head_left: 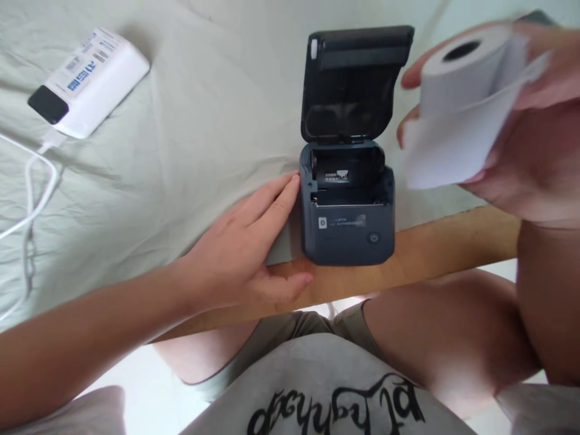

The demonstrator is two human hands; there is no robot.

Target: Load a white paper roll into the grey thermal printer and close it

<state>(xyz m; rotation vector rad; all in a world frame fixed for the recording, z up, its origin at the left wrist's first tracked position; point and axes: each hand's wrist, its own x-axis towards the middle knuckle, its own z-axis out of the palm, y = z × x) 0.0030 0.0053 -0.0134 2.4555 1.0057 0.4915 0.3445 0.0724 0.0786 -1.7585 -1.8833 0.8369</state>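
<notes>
Paper roll [457,84] in the right hand [539,121] — that's what I see to the right of the printer [348,241], raised above the worktop [181,121]. Those fingers curl around the roll, gripping it, and a loose flap of paper [453,148] hangs in front. My view shows the printer at the near edge, overlapping the bare wooden strip [453,238], its lid [357,78] swung up and the dark bay uncovered. The left hand [235,260] lies flat with thumb spread away, fingertips touching the printer's left side. Farther from the near edge, toward the left, I see a white device [109,78] — labelled, dark at one end, a white cable [54,175] plugged in.
</notes>
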